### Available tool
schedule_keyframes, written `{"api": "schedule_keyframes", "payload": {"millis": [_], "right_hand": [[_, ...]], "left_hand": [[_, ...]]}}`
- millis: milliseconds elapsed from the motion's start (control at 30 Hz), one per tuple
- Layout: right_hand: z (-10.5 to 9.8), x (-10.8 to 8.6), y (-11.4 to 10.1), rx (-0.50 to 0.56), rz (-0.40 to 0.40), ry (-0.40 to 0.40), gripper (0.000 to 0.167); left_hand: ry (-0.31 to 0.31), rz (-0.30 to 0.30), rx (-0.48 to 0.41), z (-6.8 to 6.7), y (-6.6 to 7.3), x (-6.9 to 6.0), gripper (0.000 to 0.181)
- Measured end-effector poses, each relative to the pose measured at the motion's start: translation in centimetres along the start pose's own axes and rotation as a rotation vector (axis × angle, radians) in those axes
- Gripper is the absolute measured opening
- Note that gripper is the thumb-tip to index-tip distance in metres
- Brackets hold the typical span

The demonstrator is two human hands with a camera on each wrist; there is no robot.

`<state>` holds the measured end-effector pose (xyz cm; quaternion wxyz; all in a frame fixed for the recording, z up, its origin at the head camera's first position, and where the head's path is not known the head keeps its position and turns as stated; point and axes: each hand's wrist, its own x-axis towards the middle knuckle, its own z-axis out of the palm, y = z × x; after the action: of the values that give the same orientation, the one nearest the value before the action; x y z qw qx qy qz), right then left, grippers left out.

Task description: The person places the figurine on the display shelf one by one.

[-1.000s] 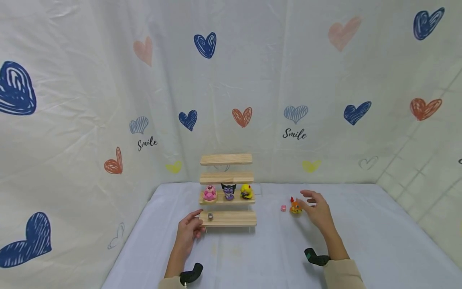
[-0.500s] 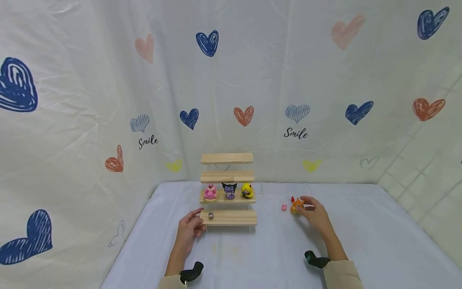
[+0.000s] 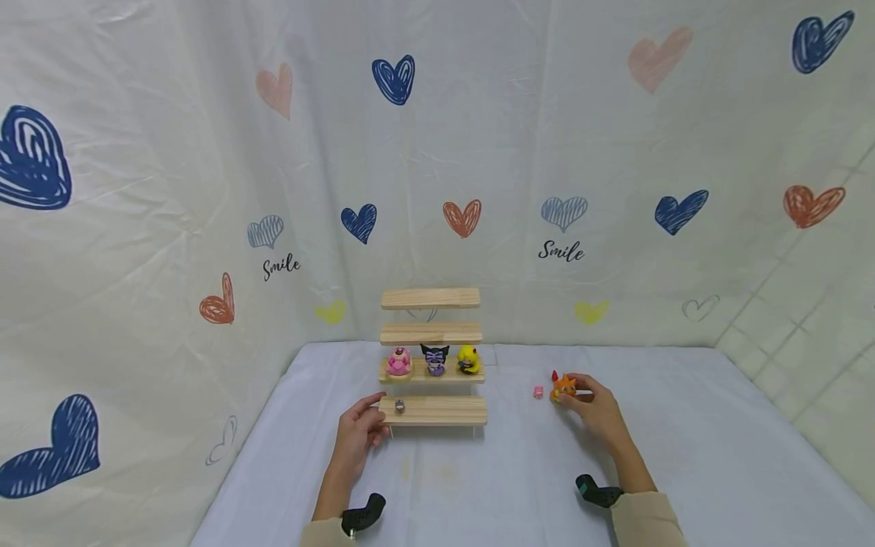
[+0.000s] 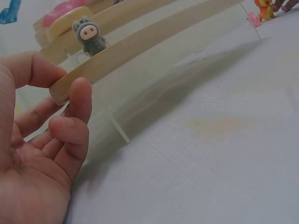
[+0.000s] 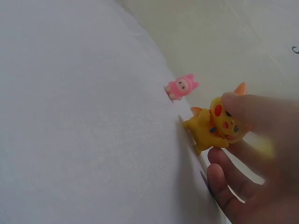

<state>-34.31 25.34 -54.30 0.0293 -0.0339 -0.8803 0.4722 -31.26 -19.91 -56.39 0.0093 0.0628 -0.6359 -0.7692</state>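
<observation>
My left hand grips the left end of the lowest board of a tiered wooden display shelf; in the left wrist view, digits lie above and below the board's end. Close to that grip, a small grey hooded figurine stands on the board. On the right, my right hand pinches a yellow-and-orange figurine at its head, seen closely in the right wrist view, where the figurine is upright at the cloth. Just left of it stands a tiny pink figurine.
The second board up carries a pink figurine, a purple-and-black figurine and a yellow figurine. Two bare boards rise above. A white cloth covers the table, and a heart-printed curtain hangs behind.
My right hand has lowered from beside the yellow-and-orange figurine and closed its fingers on it. My left hand keeps its grip on the shelf's board.
</observation>
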Motion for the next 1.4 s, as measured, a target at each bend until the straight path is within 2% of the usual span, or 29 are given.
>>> {"api": "schedule_keyframes", "payload": {"millis": [567,967,1167,1400], "right_hand": [[-0.7,-0.4,-0.9,-0.012,-0.009,0.036,0.061],[-2.0,-1.3,-4.3,-0.002,-0.143,0.12,0.066],[-2.0,-2.0,-6.3,0.029,-0.216,0.159,0.059],[-1.3,-3.2,-8.9,0.068,-0.305,0.158,0.051]], "left_hand": [[0.001,-0.002,0.004,0.1,0.2,-0.2,0.047],[-0.006,-0.001,0.0,0.0,0.2,-0.3,0.047],[-0.009,0.003,0.002,0.0,0.2,-0.2,0.047],[0.003,-0.008,0.0,0.0,0.3,-0.3,0.046]]}}
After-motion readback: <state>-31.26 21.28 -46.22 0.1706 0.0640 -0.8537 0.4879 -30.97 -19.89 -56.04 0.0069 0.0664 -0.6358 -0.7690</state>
